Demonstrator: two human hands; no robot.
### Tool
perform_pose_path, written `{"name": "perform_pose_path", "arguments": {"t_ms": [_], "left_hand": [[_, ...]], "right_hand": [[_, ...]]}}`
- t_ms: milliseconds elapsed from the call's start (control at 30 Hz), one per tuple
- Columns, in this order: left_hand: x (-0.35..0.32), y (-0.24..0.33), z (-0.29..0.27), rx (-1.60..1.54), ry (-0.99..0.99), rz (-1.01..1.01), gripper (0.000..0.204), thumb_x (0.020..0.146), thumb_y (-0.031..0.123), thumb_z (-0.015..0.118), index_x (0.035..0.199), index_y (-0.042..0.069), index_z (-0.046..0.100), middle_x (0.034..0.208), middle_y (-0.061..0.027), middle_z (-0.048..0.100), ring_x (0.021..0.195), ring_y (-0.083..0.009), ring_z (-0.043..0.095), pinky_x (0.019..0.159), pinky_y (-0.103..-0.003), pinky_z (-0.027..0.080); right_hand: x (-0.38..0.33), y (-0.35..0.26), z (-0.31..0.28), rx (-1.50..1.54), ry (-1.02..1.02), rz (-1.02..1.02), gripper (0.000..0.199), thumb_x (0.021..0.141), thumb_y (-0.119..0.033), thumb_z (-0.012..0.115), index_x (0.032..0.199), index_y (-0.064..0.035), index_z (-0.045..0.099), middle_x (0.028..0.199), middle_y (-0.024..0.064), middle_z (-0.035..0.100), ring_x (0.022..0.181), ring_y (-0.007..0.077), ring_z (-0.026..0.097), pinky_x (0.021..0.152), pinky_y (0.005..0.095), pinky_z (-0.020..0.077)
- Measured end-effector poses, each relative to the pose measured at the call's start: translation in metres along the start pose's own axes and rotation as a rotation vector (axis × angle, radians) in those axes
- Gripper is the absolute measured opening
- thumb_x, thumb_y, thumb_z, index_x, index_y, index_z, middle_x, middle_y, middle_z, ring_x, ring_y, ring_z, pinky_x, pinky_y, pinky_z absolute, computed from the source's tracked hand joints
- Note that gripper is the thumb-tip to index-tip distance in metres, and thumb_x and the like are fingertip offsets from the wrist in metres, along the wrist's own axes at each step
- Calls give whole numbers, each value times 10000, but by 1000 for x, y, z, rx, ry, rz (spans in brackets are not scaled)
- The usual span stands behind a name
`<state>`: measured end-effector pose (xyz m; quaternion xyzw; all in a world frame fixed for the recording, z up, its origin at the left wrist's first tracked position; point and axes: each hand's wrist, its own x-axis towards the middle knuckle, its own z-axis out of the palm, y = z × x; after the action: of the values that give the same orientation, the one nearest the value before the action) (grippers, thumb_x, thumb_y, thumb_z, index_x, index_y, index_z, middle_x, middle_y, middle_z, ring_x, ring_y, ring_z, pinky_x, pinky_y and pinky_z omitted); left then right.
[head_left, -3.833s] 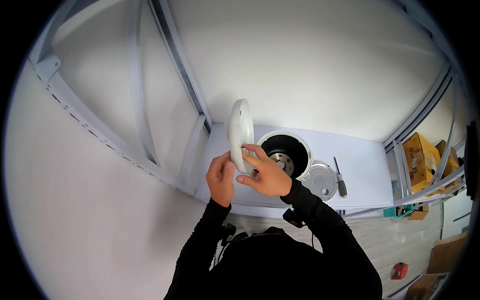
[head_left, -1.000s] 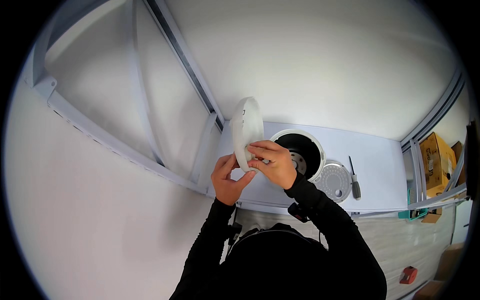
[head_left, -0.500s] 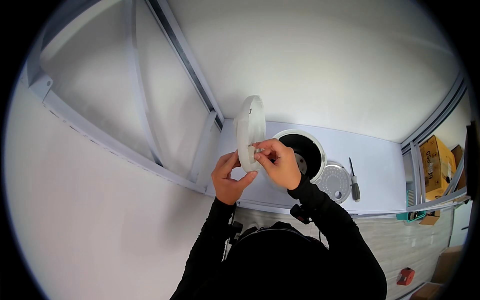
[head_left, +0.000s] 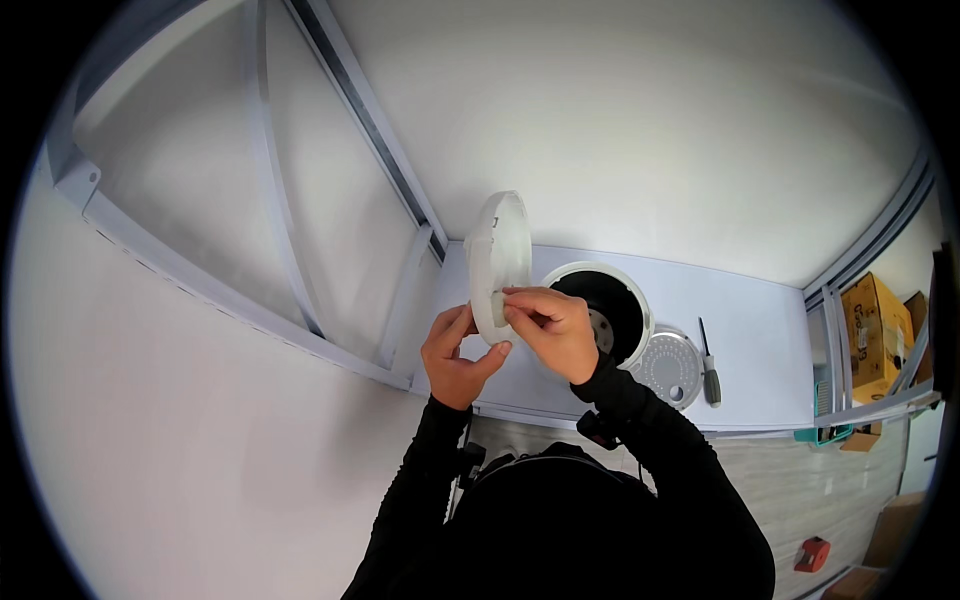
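The right hand's [head_left: 556, 330] fingertips pinch at the white lid's [head_left: 505, 245] inner side (on what, I cannot tell); the left hand [head_left: 456, 362] grasps its lower rim. Upright beside the pot [head_left: 620, 300], it could topple should that low hold slacken.

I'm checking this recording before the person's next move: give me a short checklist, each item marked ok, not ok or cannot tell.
1. Left hand supporting the white round lid at its lower edge: ok.
2. Right hand touching the lid's right-facing side: ok.
3. What the right hand pinches there: cannot tell, the hand hides it.
4. Cooker body on the table, open at the top: ok.
5. Perforated metal disc apart from the cooker body: cannot tell, they overlap in this view.
6. Screwdriver lying clear of both hands: ok.
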<state>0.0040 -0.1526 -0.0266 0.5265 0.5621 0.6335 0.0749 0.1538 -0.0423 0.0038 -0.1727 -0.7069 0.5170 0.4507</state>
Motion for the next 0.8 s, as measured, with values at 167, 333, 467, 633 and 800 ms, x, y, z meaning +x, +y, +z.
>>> {"name": "perform_pose_path", "arguments": {"t_ms": [167,333,467,633,800], "left_hand": [[-1,-2,-1,23,6,12,657,686,30,889,1314,8,696,1212,-122,675,984,-217,728,875,-338,600],[-1,-2,-1,27,9,20,650,687,43,893,1306,7,698,1212,-123,676,987,-220,728,867,-336,599],[1,0,0,42,16,9,648,689,52,888,1308,16,700,1196,-120,682,976,-216,731,860,-333,597],[2,0,0,104,24,52,664,674,61,889,1310,18,701,1176,-118,694,952,-209,738,836,-324,599],[0,2,2,127,40,71,675,667,64,894,1312,20,701,1185,-121,701,933,-210,746,824,-322,604]], "right_hand": [[-1,-1,4,-64,-8,-115,195,901,-36,770,1088,8,742,1145,197,754,866,234,781,737,290,619],[0,12,1,-56,-30,-139,263,863,-79,831,1105,-19,746,1167,179,748,865,244,775,733,303,618],[2,12,-1,-293,40,-316,257,815,-92,861,1049,-42,768,1131,124,745,849,246,755,715,313,603],[3,2,0,-339,50,-356,222,789,-84,865,995,-53,787,1037,76,718,832,257,736,697,322,596],[-3,14,2,-370,56,-442,254,779,-62,865,1020,-47,787,1049,77,708,833,261,732,695,341,602]]}}
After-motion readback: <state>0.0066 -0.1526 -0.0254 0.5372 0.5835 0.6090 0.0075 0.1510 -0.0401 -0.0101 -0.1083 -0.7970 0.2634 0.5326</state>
